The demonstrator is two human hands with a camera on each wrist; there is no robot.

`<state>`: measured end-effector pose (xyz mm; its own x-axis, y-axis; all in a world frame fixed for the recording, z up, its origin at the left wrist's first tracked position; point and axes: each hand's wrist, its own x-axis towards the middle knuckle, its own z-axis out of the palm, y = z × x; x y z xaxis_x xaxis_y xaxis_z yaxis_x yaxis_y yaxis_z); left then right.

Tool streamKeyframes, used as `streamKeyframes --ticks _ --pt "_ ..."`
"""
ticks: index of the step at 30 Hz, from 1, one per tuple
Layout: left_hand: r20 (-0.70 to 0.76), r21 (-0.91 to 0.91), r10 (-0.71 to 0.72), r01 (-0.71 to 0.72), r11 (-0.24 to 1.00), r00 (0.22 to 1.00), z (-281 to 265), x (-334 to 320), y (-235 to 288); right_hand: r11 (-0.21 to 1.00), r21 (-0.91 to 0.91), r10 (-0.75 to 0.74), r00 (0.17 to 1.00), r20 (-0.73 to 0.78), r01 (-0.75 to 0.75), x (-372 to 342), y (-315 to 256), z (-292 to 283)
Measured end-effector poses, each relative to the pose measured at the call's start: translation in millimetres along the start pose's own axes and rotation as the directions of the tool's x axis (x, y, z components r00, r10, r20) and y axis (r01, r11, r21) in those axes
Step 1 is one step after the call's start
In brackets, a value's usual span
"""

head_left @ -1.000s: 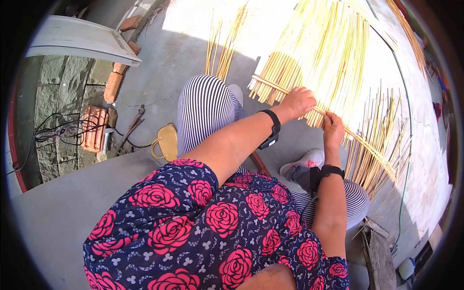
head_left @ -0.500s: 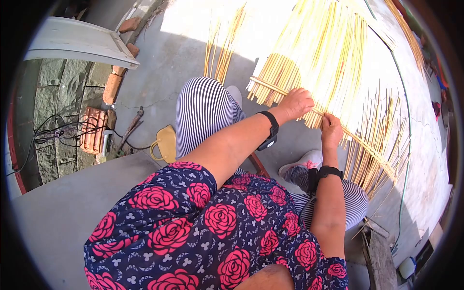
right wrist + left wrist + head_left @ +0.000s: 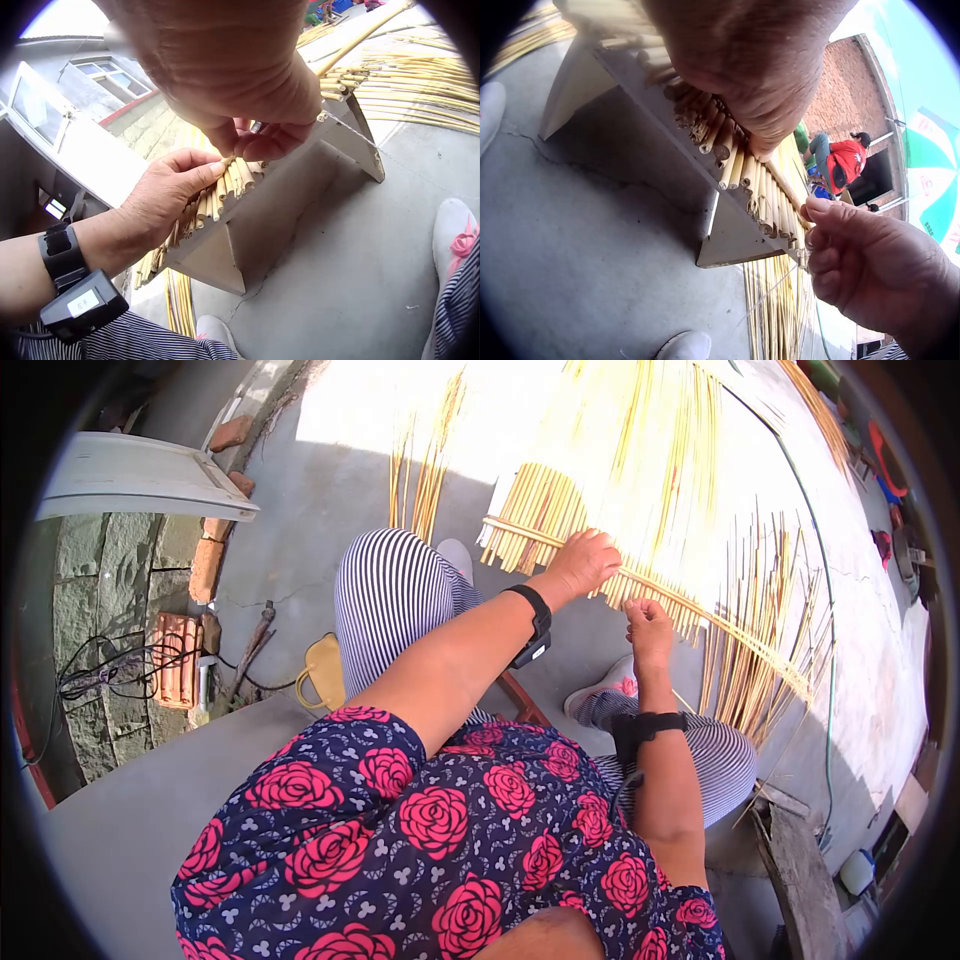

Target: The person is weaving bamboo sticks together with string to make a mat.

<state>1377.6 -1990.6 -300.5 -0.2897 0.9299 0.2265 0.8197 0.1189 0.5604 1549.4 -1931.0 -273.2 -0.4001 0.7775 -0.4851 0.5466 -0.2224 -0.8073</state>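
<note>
On the left, a rounded yellow bag [image 3: 322, 672] sits beside striped cloth trousers [image 3: 395, 595]. Then come thin, straight stalks [image 3: 430, 475]. Next, round, woody canes [image 3: 545, 500] lie side by side on a flat white stand [image 3: 214, 259]; the left hand [image 3: 583, 563] grips them, thumb near their cut ends. Close by, the right hand [image 3: 650, 632] has curled fingers; whether they pinch the twisted string [image 3: 352, 129], I cannot tell. Farther right, slender brown sticks [image 3: 760, 625] fan out.

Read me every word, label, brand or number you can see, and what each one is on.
Nothing reads clearly.
White label on the black wrist device: too small and blurred.
Green-and-white umbrella: markings too blurred.
Red shirt: pale mark, too small.
</note>
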Motion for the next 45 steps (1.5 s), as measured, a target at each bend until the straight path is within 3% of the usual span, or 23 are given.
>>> streamKeyframes --ticks 4,10,13,18,22,45 --pt "0.017 -0.019 -0.012 0.012 1.000 1.000 -1.0 0.0 0.1 0.991 0.063 0.117 0.992 0.057 -0.120 -9.0 -5.6 8.8" --pt "0.010 -0.024 -0.008 0.008 1.000 1.000 0.4 1.6 -1.1 0.994 -0.028 0.104 0.991 0.082 -0.102 -6.5 -1.0 16.1" --pt "-0.005 -0.040 0.002 -0.002 0.999 1.000 -1.1 1.2 -2.0 0.996 0.079 0.027 0.997 0.068 -0.032 -5.2 5.0 20.6" --pt "-0.018 -0.058 0.006 -0.007 0.998 1.000 -0.6 1.8 -2.0 0.998 0.056 0.002 0.999 0.048 -0.005 -5.1 3.4 23.2" --pt "0.009 -0.034 -0.026 0.026 0.999 1.000 1.7 2.2 -2.6 0.999 -0.044 -0.015 1.000 0.008 0.015 -5.6 2.5 22.0" --pt "-0.040 -0.111 0.029 -0.033 0.993 0.999 -1.3 2.9 -4.2 0.998 0.064 -0.025 1.000 -0.005 0.026 -8.1 4.5 27.4"
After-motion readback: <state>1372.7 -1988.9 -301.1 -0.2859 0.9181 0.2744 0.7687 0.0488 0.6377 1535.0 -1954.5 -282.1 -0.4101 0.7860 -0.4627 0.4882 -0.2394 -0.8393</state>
